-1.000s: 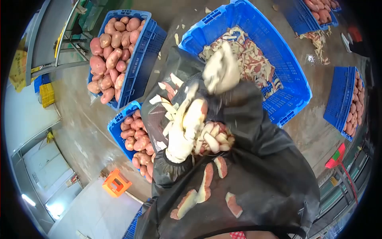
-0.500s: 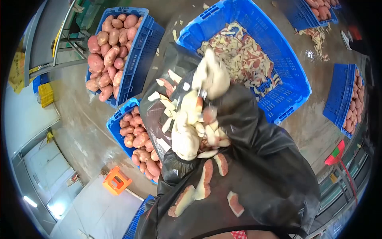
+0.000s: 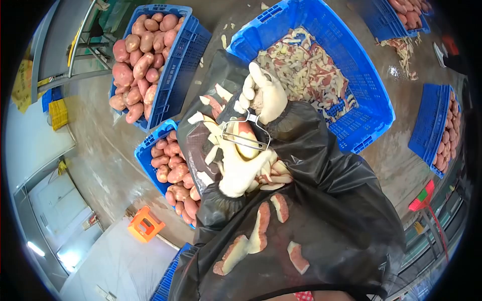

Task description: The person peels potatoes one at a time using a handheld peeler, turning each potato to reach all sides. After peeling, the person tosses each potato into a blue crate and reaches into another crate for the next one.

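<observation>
My left hand [image 3: 237, 173], in a pale glove, is closed around a partly peeled potato [image 3: 245, 136] with a patch of red skin left on it. In my gloved right hand [image 3: 268, 98] is a wide metal-framed peeler [image 3: 270, 134]; the fingers curl round its handle, and the blade lies across the potato. Peel strips [image 3: 273, 175] pile up beside my left hand on the black apron [image 3: 326, 236]. More red-edged peelings [image 3: 260, 226] lie nearer my body.
A blue crate [image 3: 369, 90] of peelings stands ahead. Potatoes fill a tall blue crate [image 3: 183, 62] and a lower one [image 3: 142, 154] at left. Another potato crate [image 3: 427, 123] is at right. An orange stool [image 3: 145, 224] sits at lower left. A person's shoe [image 3: 440, 54] shows at far right.
My right hand and the peeler, blurred before, now show sharply, with the peeler's frame turned across the potato. My left hand has shifted slightly, and its thumb side shows more.
</observation>
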Action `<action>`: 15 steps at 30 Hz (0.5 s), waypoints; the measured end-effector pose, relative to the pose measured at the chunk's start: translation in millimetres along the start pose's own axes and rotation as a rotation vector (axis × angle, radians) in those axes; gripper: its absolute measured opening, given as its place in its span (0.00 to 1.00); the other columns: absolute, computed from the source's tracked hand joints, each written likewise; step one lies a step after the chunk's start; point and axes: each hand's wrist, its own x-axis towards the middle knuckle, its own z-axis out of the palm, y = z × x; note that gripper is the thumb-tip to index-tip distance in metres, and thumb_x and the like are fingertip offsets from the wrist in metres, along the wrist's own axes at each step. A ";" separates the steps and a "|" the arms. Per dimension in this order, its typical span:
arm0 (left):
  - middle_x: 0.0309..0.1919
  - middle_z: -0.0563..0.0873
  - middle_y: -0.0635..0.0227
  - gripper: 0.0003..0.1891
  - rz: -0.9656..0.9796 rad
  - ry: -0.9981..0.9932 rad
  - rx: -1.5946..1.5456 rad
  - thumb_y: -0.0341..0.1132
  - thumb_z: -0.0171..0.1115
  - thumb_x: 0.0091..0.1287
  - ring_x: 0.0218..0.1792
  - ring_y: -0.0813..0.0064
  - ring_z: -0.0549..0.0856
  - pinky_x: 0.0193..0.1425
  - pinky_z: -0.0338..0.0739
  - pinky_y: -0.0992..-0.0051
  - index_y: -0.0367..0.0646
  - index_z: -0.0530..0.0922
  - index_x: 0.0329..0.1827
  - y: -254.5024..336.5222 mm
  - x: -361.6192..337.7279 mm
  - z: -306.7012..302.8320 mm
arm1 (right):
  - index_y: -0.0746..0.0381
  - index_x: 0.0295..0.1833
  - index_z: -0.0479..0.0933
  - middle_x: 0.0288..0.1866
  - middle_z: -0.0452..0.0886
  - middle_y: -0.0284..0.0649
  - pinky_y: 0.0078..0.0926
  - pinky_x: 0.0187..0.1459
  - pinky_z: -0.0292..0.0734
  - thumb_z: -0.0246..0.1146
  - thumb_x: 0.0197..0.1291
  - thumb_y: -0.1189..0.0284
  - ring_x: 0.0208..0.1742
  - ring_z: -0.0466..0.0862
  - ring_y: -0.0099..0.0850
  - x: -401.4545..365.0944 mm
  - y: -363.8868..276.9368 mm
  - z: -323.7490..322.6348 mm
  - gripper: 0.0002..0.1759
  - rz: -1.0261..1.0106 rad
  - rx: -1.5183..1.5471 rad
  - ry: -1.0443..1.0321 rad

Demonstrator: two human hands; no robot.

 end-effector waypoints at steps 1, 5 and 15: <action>0.49 0.75 0.56 0.39 -0.030 0.093 0.027 0.35 0.73 0.48 0.50 0.66 0.75 0.58 0.68 0.69 0.35 0.63 0.62 -13.0 3.3 4.6 | 0.60 0.23 0.65 0.16 0.65 0.36 0.35 0.24 0.68 0.51 0.67 0.54 0.19 0.70 0.33 -0.8 -1.4 3.2 0.24 -0.029 -0.060 -0.024; 0.56 0.71 0.52 0.34 0.373 0.003 0.491 0.34 0.65 0.57 0.53 0.59 0.74 0.61 0.66 0.67 0.34 0.61 0.65 -22.0 22.4 -7.9 | 0.57 0.22 0.65 0.15 0.65 0.35 0.37 0.24 0.71 0.49 0.68 0.54 0.17 0.70 0.31 41.5 -18.2 -16.3 0.24 -0.080 -0.160 -0.052; 0.60 0.69 0.66 0.29 -0.037 -0.177 -0.395 0.39 0.55 0.69 0.56 0.77 0.71 0.57 0.69 0.75 0.39 0.57 0.69 -18.3 17.8 -15.0 | 0.57 0.22 0.65 0.14 0.67 0.38 0.32 0.24 0.74 0.47 0.68 0.54 0.16 0.74 0.33 36.8 -25.9 -34.0 0.24 -0.124 0.175 -0.081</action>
